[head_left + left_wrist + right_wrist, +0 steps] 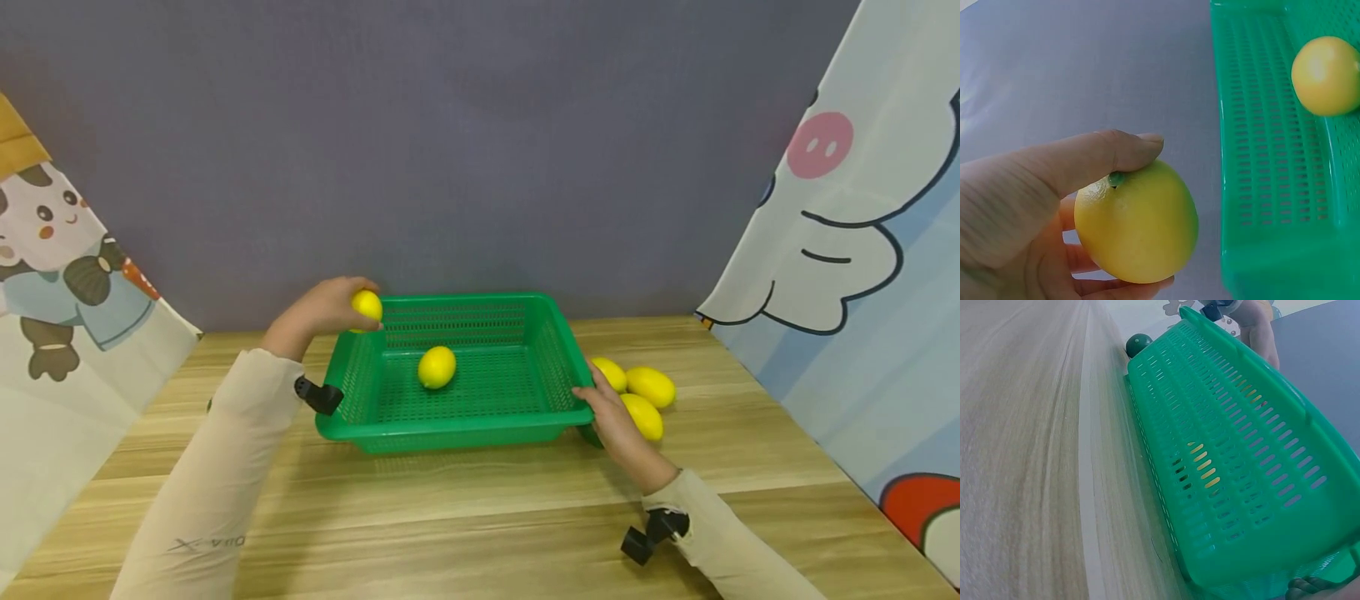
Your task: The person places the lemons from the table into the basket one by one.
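Note:
A green plastic basket (457, 432) with slotted walls stands at the middle of the table. One lemon (437, 367) lies inside it. My left hand (324, 310) holds another lemon (367, 310) near the basket's back left corner; in the left wrist view this lemon (1138, 225) sits between thumb and fingers, just outside the rim. My right hand (611, 417) grips the basket's right rim, thumb on top. Its fingers (1313, 586) barely show at the bottom of the right wrist view. Three lemons (651, 387) lie together just beyond that hand, partly hidden by it.
The wooden table (420, 517) ends at a grey backdrop (480, 167). Printed cloths (885, 267) hang at both sides. A dark green round object (1139, 345) shows past the basket's far end in the right wrist view. Something dark green (590, 434) peeks out under the basket's right corner.

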A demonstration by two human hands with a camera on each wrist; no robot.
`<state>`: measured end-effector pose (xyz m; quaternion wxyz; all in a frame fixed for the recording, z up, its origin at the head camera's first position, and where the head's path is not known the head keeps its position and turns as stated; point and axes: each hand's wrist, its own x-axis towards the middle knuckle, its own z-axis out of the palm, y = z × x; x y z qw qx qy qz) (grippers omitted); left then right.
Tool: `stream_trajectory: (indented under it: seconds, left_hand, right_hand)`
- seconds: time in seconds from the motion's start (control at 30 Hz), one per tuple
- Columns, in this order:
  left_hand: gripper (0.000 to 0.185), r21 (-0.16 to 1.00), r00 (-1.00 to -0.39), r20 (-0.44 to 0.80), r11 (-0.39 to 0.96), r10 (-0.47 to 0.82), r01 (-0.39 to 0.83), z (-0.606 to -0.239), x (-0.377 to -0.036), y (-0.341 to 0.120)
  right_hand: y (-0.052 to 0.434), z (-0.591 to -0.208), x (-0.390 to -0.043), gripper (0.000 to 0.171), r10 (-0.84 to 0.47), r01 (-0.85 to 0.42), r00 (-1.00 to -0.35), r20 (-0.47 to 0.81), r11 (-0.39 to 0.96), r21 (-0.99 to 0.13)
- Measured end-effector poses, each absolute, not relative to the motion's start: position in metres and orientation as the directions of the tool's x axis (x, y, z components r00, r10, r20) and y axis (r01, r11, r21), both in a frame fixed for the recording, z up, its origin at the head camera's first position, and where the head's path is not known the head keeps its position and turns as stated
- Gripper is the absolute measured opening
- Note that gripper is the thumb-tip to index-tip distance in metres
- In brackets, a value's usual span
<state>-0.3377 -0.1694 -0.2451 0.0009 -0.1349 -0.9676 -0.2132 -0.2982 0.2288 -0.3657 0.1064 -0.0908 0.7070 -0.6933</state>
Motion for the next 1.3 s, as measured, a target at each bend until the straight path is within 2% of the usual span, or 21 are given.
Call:
stream_trajectory:
  seconds: [0.27, 0.53, 0.77, 1.3]
  left_hand:
    - [0.062, 0.512, -0.971, 0.009, 0.833, 0.239, 0.210, -0.247, -0.350, -0.153]
    - [0.064, 0.525, -0.963, 0.007, 0.818, 0.269, 0.232, -0.259, -0.368, -0.138]
    - [0.065, 0.584, -0.966, -0.035, 0.790, 0.255, 0.187, -0.265, -0.377, -0.120]
    - [0.066, 0.689, -0.931, -0.126, 0.706, 0.341, 0.165, -0.281, -0.393, -0.091]
  right_hand:
    - [0.230, -0.367, -0.297, 0.064, -0.293, 0.005, -0.956, -0.009, 0.014, -1.000]
    - [0.231, -0.368, -0.296, 0.064, -0.284, 0.006, -0.959, -0.013, 0.025, -1.000]
    - [0.231, -0.370, -0.297, 0.065, -0.293, 0.010, -0.956, -0.016, 0.021, -1.000]
    - [0.229, -0.368, -0.299, 0.065, -0.286, -0.009, -0.958, -0.001, 0.032, -0.999]
